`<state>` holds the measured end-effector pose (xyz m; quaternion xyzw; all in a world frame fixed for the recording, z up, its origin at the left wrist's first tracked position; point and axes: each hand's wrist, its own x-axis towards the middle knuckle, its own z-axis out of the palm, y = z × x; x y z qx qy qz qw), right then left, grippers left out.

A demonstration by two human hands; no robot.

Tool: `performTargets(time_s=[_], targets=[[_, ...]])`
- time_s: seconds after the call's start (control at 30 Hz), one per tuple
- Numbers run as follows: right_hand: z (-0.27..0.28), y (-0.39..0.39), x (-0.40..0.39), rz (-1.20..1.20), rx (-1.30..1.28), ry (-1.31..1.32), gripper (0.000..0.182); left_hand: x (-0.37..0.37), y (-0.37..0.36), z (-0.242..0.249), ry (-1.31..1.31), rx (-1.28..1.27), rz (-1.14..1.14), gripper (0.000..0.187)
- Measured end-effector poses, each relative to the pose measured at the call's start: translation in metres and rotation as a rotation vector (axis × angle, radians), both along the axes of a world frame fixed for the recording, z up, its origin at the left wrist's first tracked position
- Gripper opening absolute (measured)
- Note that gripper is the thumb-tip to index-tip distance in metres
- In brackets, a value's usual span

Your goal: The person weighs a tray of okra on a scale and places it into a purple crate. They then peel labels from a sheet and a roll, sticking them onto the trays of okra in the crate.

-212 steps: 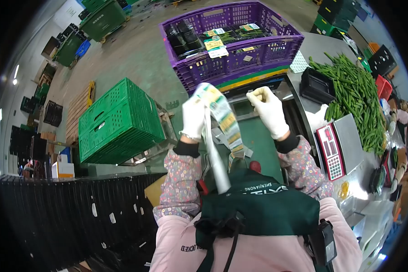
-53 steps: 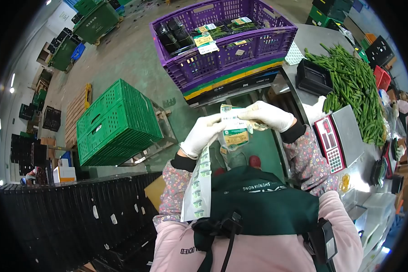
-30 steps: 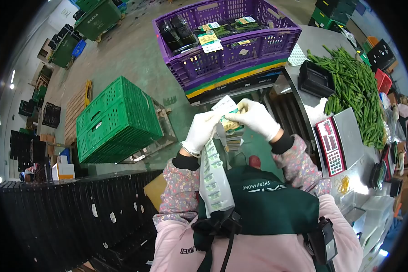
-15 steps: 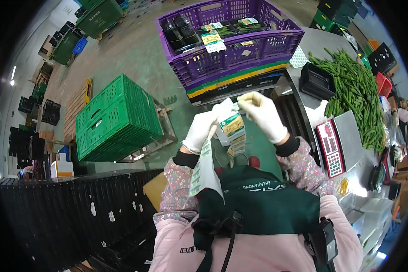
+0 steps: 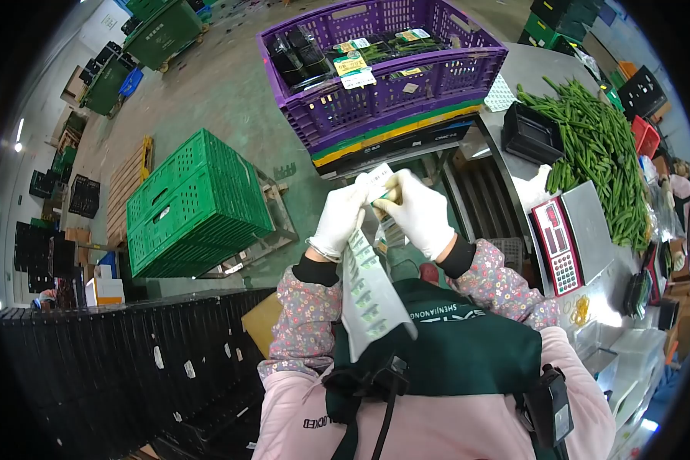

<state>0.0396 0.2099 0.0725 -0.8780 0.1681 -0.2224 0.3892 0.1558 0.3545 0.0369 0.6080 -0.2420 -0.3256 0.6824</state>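
Note:
My left hand (image 5: 340,221), in a white glove, is closed on a strip of labels (image 5: 369,295) that hangs down over the dark green apron. Close beside it, my right hand (image 5: 419,215), gloved too, pinches a white printed label (image 5: 377,181) at its lower right edge. Both hands are nearly together above the apron. Part of a green and yellow label shows under my right fingers; the rest of it is hidden.
Ahead stands a purple crate (image 5: 391,96) with packed trays. Green crates (image 5: 199,207) are at the left. On the metal table at the right are a black tray (image 5: 533,134), green pods (image 5: 602,161) and a red scale (image 5: 557,249). Black crates (image 5: 130,368) stand lower left.
My right hand has moved left and down, close to my left hand. A white label now stands up between them, and the hanging label strip has swung right over the apron.

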Motion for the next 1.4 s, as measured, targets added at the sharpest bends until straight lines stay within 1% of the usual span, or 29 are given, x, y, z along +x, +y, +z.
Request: performTargets(time_s=[0.03,0.07,0.1,0.17,0.23,0.27,0.3,0.33,0.37,0.4,0.43,0.47,0.53,0.57,0.63,0.67,0.7,0.77,0.83,0.9,0.93,1.0,1.03,1.1,1.17,1.23,1.33,1.37,1.4], targets=[[0.004,0.000,0.000,-0.093,-0.090,-0.002,0.036,0.000,0.001,0.003,-0.049,0.054,0.006,0.029],[0.013,-0.006,0.000,-0.107,-0.078,0.052,0.042,0.000,0.003,0.006,-0.049,0.054,0.011,0.029],[0.012,-0.019,0.003,0.013,0.025,0.190,0.044,0.001,0.007,0.009,-0.029,0.028,-0.027,0.029],[0.008,-0.042,0.006,0.348,0.414,0.254,0.041,-0.002,0.010,0.025,-0.008,0.002,-0.065,0.029],[0.012,-0.044,0.006,0.249,0.499,0.137,0.032,-0.009,0.012,0.043,0.184,0.038,-0.056,0.028],[0.020,-0.047,0.007,0.263,0.632,0.123,0.029,-0.012,0.012,0.042,0.184,0.039,-0.055,0.028],[0.026,-0.052,0.009,0.274,0.764,0.107,0.026,-0.016,0.009,0.040,0.120,0.087,-0.113,0.029],[0.033,-0.051,0.009,0.310,0.819,0.066,0.021,-0.020,0.006,0.037,0.056,0.136,-0.172,0.030],[0.036,-0.051,0.012,0.281,0.872,0.061,0.022,-0.020,0.002,0.017,0.030,0.107,-0.214,0.036],[0.035,-0.051,0.015,0.263,0.909,0.028,0.021,-0.016,0.003,-0.001,-0.035,0.175,-0.225,0.034],[0.034,-0.051,0.017,0.246,0.944,-0.003,0.021,-0.015,0.002,-0.001,-0.099,0.243,-0.233,0.034],[0.035,-0.050,0.017,0.246,0.943,-0.004,0.021,-0.014,0.004,-0.002,-0.100,0.242,-0.233,0.034],[0.035,-0.045,0.018,0.026,0.610,-0.142,0.019,-0.009,0.009,-0.002,0.109,0.095,-0.127,0.033],[0.029,-0.041,0.018,0.033,0.609,-0.140,0.019,-0.006,0.011,-0.003,0.109,0.093,-0.119,0.033],[0.010,-0.032,0.010,0.089,0.451,-0.169,0.022,0.000,0.014,-0.008,0.153,0.064,-0.082,0.039],[0.016,-0.022,0.004,0.104,0.414,-0.079,0.027,-0.006,0.010,0.008,0.180,0.079,-0.070,0.039],[0.013,-0.015,0.001,0.166,0.442,-0.069,0.026,-0.006,0.009,0.009,0.180,0.079,-0.072,0.039],[0.006,0.001,-0.002,0.183,0.208,-0.159,0.024,-0.007,0.007,0.011,0.237,0.025,-0.076,0.038],[0.001,0.012,-0.004,0.200,0.235,-0.123,0.026,-0.010,0.003,0.018,0.233,0.020,-0.071,0.038],[-0.003,0.018,-0.003,0.174,0.095,-0.168,0.030,-0.011,0.001,0.020,0.230,0.015,-0.064,0.038],[-0.005,0.019,-0.002,0.173,0.095,-0.168,0.030,-0.011,-0.001,0.020,0.196,0.025,-0.049,0.039],[-0.008,0.022,0.000,0.133,-0.113,-0.215,0.032,-0.011,-0.003,0.019,0.162,0.036,-0.036,0.041],[-0.004,0.023,0.000,0.132,-0.113,-0.215,0.032,-0.012,-0.003,0.017,0.151,0.014,-0.029,0.041],[0.009,0.023,0.000,-0.008,-0.298,-0.187,0.040,-0.010,-0.001,0.014,0.140,-0.009,-0.021,0.041],[0.016,0.006,0.001,-0.104,-0.167,-0.090,0.054,-0.003,0.008,0.010,0.207,-0.023,-0.096,0.041],[-0.004,-0.034,0.011,0.067,0.382,0.139,0.054,-0.002,0.011,0.010,0.192,-0.039,-0.137,0.042],[0.009,-0.058,0.014,0.012,0.683,-0.023,0.053,0.001,0.012,0.022,0.169,-0.139,0.071,0.039],[0.012,-0.054,0.012,0.017,0.682,-0.021,0.053,0.006,0.014,0.025,0.202,-0.162,0.063,0.040],[0.015,-0.046,0.007,0.156,0.582,-0.010,0.049,0.011,0.014,0.024,0.250,-0.187,0.057,0.040]])
